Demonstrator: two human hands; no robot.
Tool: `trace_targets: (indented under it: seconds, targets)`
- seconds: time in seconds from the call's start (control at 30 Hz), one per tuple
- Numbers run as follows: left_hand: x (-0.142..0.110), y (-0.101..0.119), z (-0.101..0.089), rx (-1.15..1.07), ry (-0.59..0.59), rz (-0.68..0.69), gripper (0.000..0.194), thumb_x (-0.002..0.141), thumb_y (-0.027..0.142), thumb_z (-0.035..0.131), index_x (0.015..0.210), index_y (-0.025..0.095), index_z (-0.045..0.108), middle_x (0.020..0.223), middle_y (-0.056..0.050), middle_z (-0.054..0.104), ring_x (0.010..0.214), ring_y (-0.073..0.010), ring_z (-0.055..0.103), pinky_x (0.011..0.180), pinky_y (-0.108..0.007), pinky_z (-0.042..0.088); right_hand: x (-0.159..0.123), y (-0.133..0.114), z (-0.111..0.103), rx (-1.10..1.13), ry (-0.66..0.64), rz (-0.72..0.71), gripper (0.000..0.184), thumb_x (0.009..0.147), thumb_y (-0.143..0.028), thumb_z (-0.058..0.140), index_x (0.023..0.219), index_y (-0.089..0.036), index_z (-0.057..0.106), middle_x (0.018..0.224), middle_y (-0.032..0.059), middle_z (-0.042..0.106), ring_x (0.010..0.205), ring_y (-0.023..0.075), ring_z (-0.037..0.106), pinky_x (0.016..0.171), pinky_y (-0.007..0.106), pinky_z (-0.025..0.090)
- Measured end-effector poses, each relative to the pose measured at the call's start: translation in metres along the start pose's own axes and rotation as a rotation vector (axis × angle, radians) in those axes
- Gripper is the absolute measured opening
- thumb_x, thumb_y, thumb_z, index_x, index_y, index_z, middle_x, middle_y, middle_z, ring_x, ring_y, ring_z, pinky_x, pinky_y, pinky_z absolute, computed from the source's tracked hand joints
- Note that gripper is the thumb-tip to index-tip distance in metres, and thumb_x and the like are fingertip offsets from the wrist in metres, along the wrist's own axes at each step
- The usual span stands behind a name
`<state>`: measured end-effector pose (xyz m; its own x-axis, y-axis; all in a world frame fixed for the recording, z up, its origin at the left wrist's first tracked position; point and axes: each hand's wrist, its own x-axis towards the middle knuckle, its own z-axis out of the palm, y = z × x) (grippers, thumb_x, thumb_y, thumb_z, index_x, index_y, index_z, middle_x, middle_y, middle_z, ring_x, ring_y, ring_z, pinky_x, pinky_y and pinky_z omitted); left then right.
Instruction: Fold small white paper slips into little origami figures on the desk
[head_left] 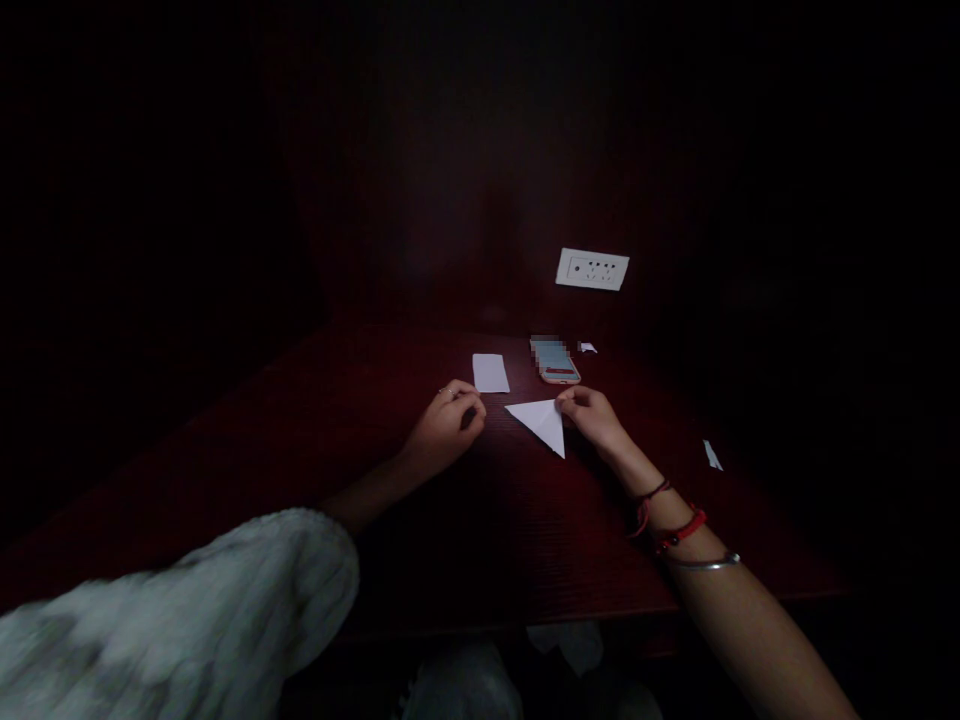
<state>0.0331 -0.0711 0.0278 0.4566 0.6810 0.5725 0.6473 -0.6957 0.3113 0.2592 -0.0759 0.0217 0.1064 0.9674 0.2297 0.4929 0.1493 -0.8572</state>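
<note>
A white sheet of paper folded into a triangle is pinched at its upper right corner between the thumb and fingers of my right hand. Its long edge faces down and to the left, and a faint crease runs across it. To the left, my left hand is loosely curled, thumb near the fingertips, and nothing shows in it. Its fingers are beside the lower left corner of a white rectangular piece of paper on the table; whether they touch it I cannot tell.
Behind the triangle lies a phone on the dark red table. A small paper scrap is near the phone, and another narrow scrap lies at the right. A white wall socket is above the table's back. The surroundings are very dark.
</note>
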Motion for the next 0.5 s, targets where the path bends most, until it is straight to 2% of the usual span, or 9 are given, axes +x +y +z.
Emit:
trace_targets:
  seconds: [0.13, 0.23, 0.3, 0.43, 0.5]
  targets:
    - [-0.007, 0.012, 0.003, -0.031, -0.195, 0.147, 0.019, 0.081, 0.025, 0.036, 0.093, 0.019, 0.050, 0.094, -0.002, 0.048, 0.086, -0.0145, 0.046, 0.077, -0.028, 0.036, -0.006, -0.007, 0.012, 0.106, -0.133, 0.126, 0.004, 0.062, -0.018, 0.051, 0.065, -0.015, 0.049, 0.049, -0.0027, 0.052, 0.041, 0.0074, 0.049, 0.044, 0.018, 0.038]
    - [-0.013, 0.015, 0.006, -0.030, -0.325, 0.233, 0.026, 0.083, 0.031, 0.035, 0.106, 0.022, 0.044, 0.103, -0.002, 0.048, 0.095, -0.0162, 0.044, 0.079, -0.030, 0.034, -0.009, -0.009, 0.013, 0.020, -0.279, 0.145, 0.006, 0.060, -0.015, 0.056, 0.063, -0.014, 0.051, 0.047, -0.0011, 0.055, 0.040, 0.0074, 0.050, 0.042, 0.017, 0.038]
    - [-0.015, 0.014, 0.008, -0.027, -0.373, 0.274, 0.027, 0.083, 0.033, 0.036, 0.106, 0.023, 0.044, 0.106, -0.002, 0.047, 0.098, -0.0167, 0.043, 0.081, -0.032, 0.032, -0.010, -0.007, 0.010, -0.076, -0.340, 0.121, 0.007, 0.058, -0.017, 0.058, 0.062, -0.014, 0.053, 0.048, -0.0009, 0.056, 0.040, 0.0074, 0.050, 0.042, 0.017, 0.037]
    - [-0.017, 0.010, 0.009, -0.047, -0.398, 0.286, 0.024, 0.083, 0.034, 0.035, 0.102, 0.022, 0.046, 0.109, -0.002, 0.047, 0.102, -0.0170, 0.041, 0.084, -0.033, 0.028, -0.009, -0.005, 0.005, -0.194, -0.264, 0.025, 0.010, 0.058, -0.021, 0.060, 0.065, -0.015, 0.056, 0.056, -0.0014, 0.058, 0.049, 0.0078, 0.051, 0.048, 0.019, 0.038]
    - [-0.016, 0.011, 0.007, -0.059, -0.407, 0.285, 0.024, 0.082, 0.035, 0.038, 0.100, 0.021, 0.046, 0.109, -0.003, 0.047, 0.103, -0.0178, 0.040, 0.085, -0.034, 0.027, -0.010, -0.010, 0.005, -0.167, -0.237, 0.030, 0.012, 0.058, -0.020, 0.060, 0.068, -0.015, 0.057, 0.060, -0.0008, 0.058, 0.053, 0.0080, 0.051, 0.051, 0.019, 0.039]
